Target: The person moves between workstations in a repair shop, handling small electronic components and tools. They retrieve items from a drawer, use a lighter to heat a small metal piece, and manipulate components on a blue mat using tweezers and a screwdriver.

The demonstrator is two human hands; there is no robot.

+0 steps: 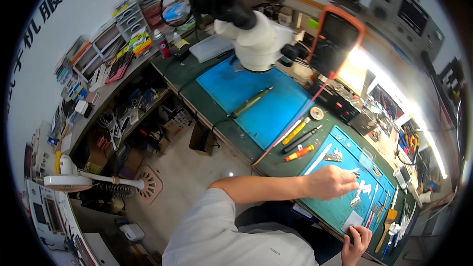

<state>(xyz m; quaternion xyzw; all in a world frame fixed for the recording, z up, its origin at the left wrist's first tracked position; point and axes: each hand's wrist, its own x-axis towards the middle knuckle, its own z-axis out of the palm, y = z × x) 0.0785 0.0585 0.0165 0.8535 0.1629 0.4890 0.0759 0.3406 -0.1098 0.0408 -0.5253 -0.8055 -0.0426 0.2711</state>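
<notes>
My left hand (329, 182) is closed above the blue work tray mat (320, 194). A small pale tip shows at its fingers, but I cannot make out what it holds. Below and to the right, my right hand (356, 244) grips the edge of a pale flat rectangular piece (352, 220) at the mat's near edge. Small metal parts (362, 187) lie just right of my left hand. Beyond it are a white pen-like tool (322, 155) and another small metal part (334, 155).
A microscope (256, 44) overhangs a second blue mat (217, 81) bearing a green pen-shaped tool (252, 101). An orange-framed meter (335, 39) stands behind, its red lead crossing the bench. Screwdrivers (299, 152), a solder reel (317, 113) and a brush (387, 226) lie around.
</notes>
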